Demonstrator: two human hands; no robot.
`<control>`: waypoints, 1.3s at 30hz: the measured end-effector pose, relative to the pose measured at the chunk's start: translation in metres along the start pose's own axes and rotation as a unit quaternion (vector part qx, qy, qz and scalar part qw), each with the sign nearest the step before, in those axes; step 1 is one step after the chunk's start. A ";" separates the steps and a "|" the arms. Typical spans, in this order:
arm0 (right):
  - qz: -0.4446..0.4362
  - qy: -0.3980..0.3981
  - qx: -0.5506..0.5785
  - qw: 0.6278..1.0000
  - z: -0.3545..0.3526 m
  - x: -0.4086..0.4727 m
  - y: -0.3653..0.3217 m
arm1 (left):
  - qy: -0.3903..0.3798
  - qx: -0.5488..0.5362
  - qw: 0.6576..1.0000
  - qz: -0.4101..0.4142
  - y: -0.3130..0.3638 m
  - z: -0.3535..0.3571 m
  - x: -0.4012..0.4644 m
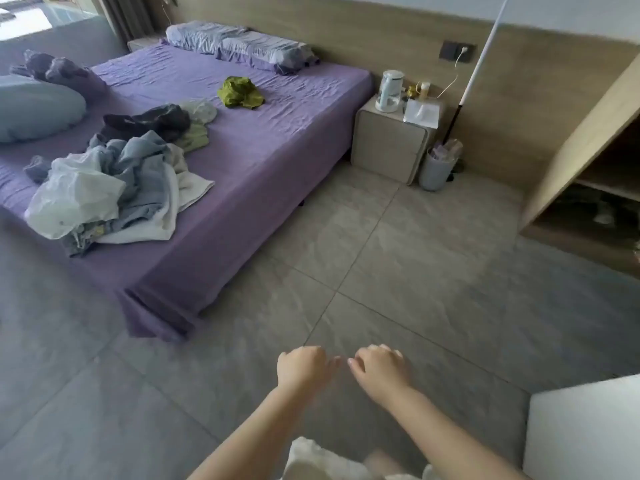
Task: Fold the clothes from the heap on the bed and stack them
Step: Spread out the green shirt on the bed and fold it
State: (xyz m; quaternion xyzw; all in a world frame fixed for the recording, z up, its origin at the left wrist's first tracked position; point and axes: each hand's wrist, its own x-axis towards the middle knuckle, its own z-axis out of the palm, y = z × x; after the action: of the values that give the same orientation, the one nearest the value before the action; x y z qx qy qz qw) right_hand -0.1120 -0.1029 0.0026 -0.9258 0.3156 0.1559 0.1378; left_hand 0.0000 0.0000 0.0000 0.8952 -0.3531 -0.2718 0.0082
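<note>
A heap of clothes lies on the near left part of the purple bed: blue-grey garments, a white towel, dark and pale green pieces, and a white plastic bag on top. Farther up the bed a single olive-green garment lies crumpled by itself. My left hand and my right hand hover side by side over the floor, well short of the bed. Both have loosely curled fingers and hold nothing.
Pillows lie at the headboard and a pale blue cushion at the left. A nightstand with a kettle stands right of the bed, a bin beside it. A wooden shelf unit is at the right, a white box near right. Grey floor tiles lie between.
</note>
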 end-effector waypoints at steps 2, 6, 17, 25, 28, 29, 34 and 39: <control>0.011 -0.006 0.020 1.000 0.001 0.007 0.004 | -0.005 0.002 1.000 0.005 0.002 -0.002 0.008; 0.017 -0.027 0.036 0.999 0.004 0.022 0.019 | -0.017 -0.002 1.000 0.010 0.010 -0.001 0.027; -0.018 -0.056 0.036 0.998 -0.027 0.108 0.088 | -0.040 0.019 0.999 -0.022 0.061 -0.023 0.111; -0.049 -0.060 0.024 0.997 -0.058 0.178 0.140 | -0.034 0.010 0.998 -0.050 0.104 -0.050 0.168; -0.059 -0.060 0.023 0.996 -0.069 0.199 0.149 | -0.031 0.011 0.998 -0.059 0.112 -0.059 0.185; -0.060 -0.063 0.022 0.996 -0.073 0.206 0.151 | -0.028 0.011 0.998 -0.060 0.114 -0.062 0.191; -0.059 -0.074 0.023 0.995 -0.087 0.240 0.153 | -0.016 -0.002 0.998 -0.065 0.113 -0.076 0.227; -0.035 -0.063 0.036 0.997 -0.100 0.286 0.151 | -0.031 0.036 0.999 -0.026 0.108 -0.091 0.280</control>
State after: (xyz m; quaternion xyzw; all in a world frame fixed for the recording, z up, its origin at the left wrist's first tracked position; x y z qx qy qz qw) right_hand 0.0281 -0.4081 -0.0376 -0.9190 0.2795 0.1973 0.1962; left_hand 0.1458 -0.2756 -0.0342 0.8949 -0.3391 -0.2871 -0.0419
